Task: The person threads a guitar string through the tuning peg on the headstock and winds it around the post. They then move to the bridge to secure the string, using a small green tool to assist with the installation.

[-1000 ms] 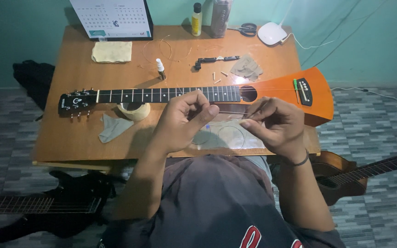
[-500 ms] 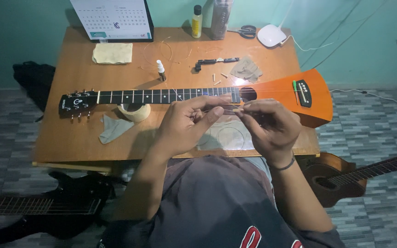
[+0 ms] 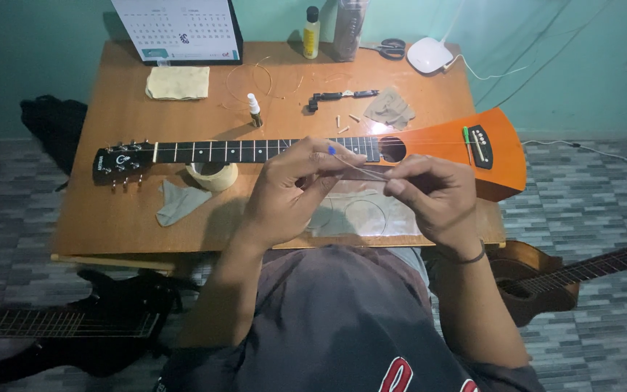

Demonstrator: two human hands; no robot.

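Two hands meet just above the near edge of the bench (image 3: 110, 218), each pinching one thin guitar string (image 3: 361, 168) between thumb and fingertips. The left hand (image 3: 292, 185) grips the end with the small blue ball, raised near the fretboard; the right hand (image 3: 433, 196) is clenched on the wire a short way along, so the string runs taut between them. Neither hand is open.

Behind the hands lies a small orange travel guitar (image 3: 488, 149), flat across the bench with its headstock to the left and its neck propped on a roll of tape (image 3: 212, 176).

To handle this well, I judge that the string should stay lightly tensioned and straight, since a kink would weaken it, and the loose tail should be kept off the guitar top. A steady pinch near the ball end gives the best control.

For containers: a clear plastic packet (image 3: 361, 218) lies flat under the hands with coiled strings showing through it. A small dropper bottle (image 3: 255, 111) stands upright behind the neck; a yellow bottle (image 3: 312, 33) stands at the back edge, and its fill level cannot be told. Scattered bridge pins (image 3: 346, 123) lie loose, in no tray.
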